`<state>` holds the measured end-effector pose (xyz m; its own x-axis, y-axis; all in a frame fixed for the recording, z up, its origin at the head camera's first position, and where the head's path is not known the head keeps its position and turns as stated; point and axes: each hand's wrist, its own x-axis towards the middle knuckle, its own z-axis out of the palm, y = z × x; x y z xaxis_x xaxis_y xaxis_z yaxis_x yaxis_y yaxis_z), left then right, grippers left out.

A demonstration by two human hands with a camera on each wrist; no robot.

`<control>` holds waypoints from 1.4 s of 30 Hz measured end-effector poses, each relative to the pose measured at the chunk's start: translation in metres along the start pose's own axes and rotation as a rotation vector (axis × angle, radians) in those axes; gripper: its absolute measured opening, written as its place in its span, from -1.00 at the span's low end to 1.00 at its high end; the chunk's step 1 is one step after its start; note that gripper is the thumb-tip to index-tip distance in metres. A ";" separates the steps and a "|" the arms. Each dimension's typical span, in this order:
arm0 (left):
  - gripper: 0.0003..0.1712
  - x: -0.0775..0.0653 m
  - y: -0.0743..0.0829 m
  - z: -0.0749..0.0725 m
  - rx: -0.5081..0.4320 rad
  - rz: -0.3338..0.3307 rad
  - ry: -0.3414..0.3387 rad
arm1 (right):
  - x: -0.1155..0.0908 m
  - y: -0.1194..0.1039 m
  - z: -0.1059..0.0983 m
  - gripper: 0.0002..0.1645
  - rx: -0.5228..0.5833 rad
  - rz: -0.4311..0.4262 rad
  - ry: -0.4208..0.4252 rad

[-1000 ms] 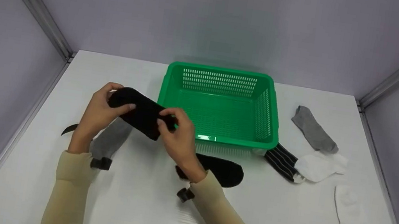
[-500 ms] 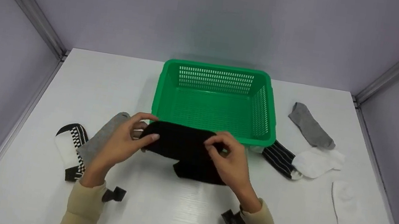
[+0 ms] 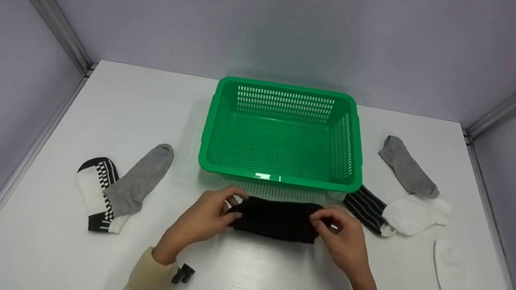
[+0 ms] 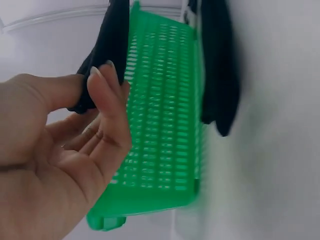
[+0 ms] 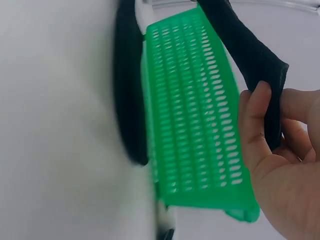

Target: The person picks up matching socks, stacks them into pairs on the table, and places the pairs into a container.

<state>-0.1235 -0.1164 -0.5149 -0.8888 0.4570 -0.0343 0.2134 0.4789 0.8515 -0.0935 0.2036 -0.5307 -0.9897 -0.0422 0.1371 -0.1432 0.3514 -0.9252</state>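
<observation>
A black sock is stretched level between both hands, in front of the basket's near side. My left hand pinches one end between thumb and fingers, while my right hand pinches the other. The left wrist view shows the held sock raised off the table, and a second black sock lying on the white surface below. From the right wrist, that second sock also appears apart from the held one. In the head view the held sock covers most or all of it.
A green basket stands behind the hands. At left, a grey sock overlaps a checkered black-and-white sock. To the right lie a striped black sock, white socks and another grey sock.
Both hands have carried the black sock from the left to the right and nearer, over the second black sock. The grey and checkered socks at left have come out from behind the left arm.
</observation>
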 end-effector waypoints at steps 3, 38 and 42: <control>-0.64 0.005 -0.004 0.008 0.057 -0.046 0.010 | 0.001 0.012 -0.001 -0.77 -0.056 0.045 -0.004; -0.55 0.008 -0.007 0.044 0.414 0.024 -0.053 | 0.002 0.012 0.008 -0.36 -0.530 0.060 -0.294; -0.50 0.006 -0.005 0.040 0.444 0.046 -0.078 | 0.001 0.011 0.004 -0.31 -0.537 0.045 -0.327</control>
<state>-0.1140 -0.0861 -0.5406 -0.8445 0.5327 -0.0552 0.4207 0.7237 0.5471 -0.0965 0.2043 -0.5423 -0.9584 -0.2704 -0.0912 -0.1610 0.7762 -0.6095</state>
